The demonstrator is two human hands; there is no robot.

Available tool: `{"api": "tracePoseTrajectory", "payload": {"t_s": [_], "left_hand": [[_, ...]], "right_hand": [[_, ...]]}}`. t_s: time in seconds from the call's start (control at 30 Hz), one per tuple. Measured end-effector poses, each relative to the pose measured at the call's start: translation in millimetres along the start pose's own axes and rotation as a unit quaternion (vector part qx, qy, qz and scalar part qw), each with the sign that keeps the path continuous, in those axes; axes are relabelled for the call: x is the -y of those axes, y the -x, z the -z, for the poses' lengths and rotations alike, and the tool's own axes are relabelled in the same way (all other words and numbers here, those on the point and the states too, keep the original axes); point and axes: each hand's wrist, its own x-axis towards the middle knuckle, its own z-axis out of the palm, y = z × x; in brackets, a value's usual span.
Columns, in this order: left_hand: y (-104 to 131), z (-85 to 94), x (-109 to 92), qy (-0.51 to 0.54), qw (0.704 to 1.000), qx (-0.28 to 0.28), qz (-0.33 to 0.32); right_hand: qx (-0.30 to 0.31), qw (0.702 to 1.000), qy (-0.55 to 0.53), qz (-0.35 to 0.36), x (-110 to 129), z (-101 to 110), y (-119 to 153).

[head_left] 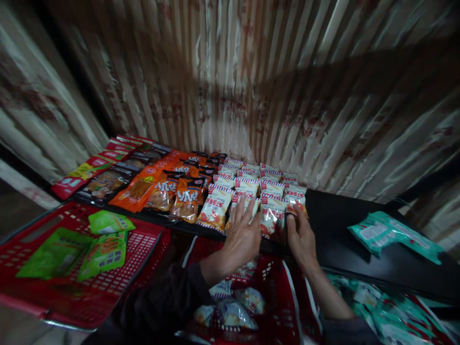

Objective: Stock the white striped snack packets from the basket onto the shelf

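Observation:
Small white snack packets with red and blue striped edges stand in several rows on a black shelf. My left hand lies with its fingers spread against a front-row packet, partly covering it. At the right end of the front row, my right hand has its thumb and fingers around the lower edge of a packet. Orange and black packets adjoin the white ones on the left.
Red and dark packs fill the shelf's left end; teal packs lie at its right. Below are a red basket with green packets, a red basket of white packets, and more teal packs. A pleated curtain hangs behind.

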Motion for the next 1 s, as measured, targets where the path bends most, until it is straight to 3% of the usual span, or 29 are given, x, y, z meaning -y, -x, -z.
{"api": "tracePoseTrajectory", "payload": {"t_s": [0.07,0.13,0.27,0.43,0.73,1.0], "left_hand": [[7,6.9,23,-0.039,0.997,-0.028,0.055],[10,11.1,44,-0.064,0.992,-0.043,0.099],[6,13.5,71,-0.066,0.986,-0.063,0.143],[-2,16.0,87,-0.031,0.984,-0.082,0.155],[-1,17.5,95,0.011,0.985,-0.041,0.168],[1,11.7,97,0.013,0.985,-0.026,0.171]], "right_hand": [[0.006,0.998,-0.014,0.060,15,-11,14],[0.051,0.994,-0.040,0.086,33,-28,28],[0.114,0.985,-0.101,0.083,63,-71,42],[0.133,0.981,-0.131,0.045,88,-111,26],[0.131,0.988,-0.086,0.018,103,-125,-12],[0.129,0.989,-0.075,0.022,104,-130,-26]]}}
